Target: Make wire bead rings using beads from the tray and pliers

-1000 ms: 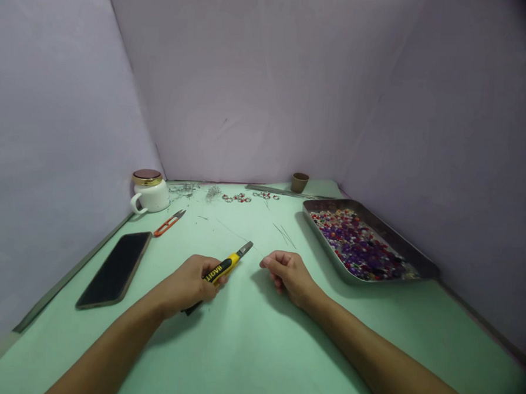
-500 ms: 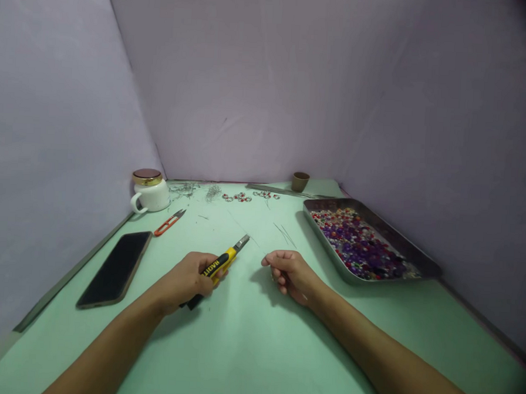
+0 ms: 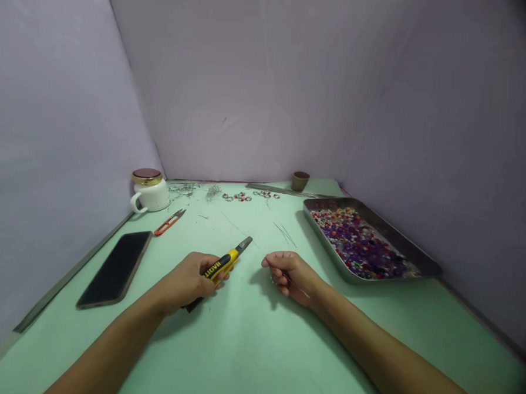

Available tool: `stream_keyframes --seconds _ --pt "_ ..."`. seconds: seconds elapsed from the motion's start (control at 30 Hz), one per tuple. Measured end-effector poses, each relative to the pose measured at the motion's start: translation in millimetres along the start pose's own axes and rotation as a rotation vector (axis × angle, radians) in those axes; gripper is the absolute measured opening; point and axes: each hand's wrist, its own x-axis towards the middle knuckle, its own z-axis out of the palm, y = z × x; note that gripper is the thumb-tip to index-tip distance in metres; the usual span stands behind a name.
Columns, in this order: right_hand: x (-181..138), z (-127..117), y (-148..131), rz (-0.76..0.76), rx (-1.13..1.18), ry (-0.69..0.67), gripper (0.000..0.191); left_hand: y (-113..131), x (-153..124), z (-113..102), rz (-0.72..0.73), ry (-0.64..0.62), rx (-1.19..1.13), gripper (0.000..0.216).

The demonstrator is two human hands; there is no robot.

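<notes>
My left hand point(image 3: 187, 281) is closed around a yellow and black utility knife point(image 3: 222, 263) whose metal tip points up and right over the green table point(image 3: 246, 349). A short way to the right, my right hand point(image 3: 291, 273) rests on the table with its fingers curled in and pinched; a thin wire seems to run from it, too fine to be sure. Several loose thin wires point(image 3: 285, 233) lie just beyond both hands.
A metal tray point(image 3: 418, 261) of coloured beads sits at the right. A black phone point(image 3: 116, 268) and orange thread snips point(image 3: 169, 222) lie at the left, a white lidded mug point(image 3: 150, 191) behind them. Small bead rings point(image 3: 239, 197), wire clumps and a brown cup point(image 3: 299, 181) line the back wall.
The knife's tip has shifted slightly left and nearer to me, then back a little. My right hand has drawn in a touch. Nothing else moved.
</notes>
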Motion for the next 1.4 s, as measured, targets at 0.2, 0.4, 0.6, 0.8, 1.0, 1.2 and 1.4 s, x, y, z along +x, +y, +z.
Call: stream_keyframes --seconds 0.2,0.4,0.6,0.8,1.0,1.2,1.4 --pt "-0.6 -2.4 1.7 0.003 0.012 -0.054 0.016 1.7 -1.6 -0.6 0.006 0.005 0.02 0.018" --pt "-1.2 -0.1 2.2 -0.023 -0.062 -0.048 0.018 2.4 -1.6 -3.6 0.01 0.002 0.026 0.014" --pt "-2.6 1.9 0.4 -0.005 -0.136 -0.033 0.019 4.9 -3.6 -11.3 0.018 0.022 0.023 0.016" --pt "-3.9 2.6 -1.0 -0.068 -0.218 -0.007 0.021 7.9 -5.9 -13.4 0.035 0.028 0.016 0.013" --pt "-1.6 1.5 1.8 -0.04 -0.176 -0.007 0.021 7.5 -5.3 -12.6 0.014 0.041 0.043 0.014" --pt "-3.5 0.9 0.1 -0.019 -0.194 -0.014 0.022 4.7 -4.8 -19.8 0.02 0.078 0.062 0.014" --pt "-3.9 2.3 2.1 -0.072 -0.223 -0.013 0.025 5.8 -4.9 -21.1 0.003 0.111 0.072 0.014"
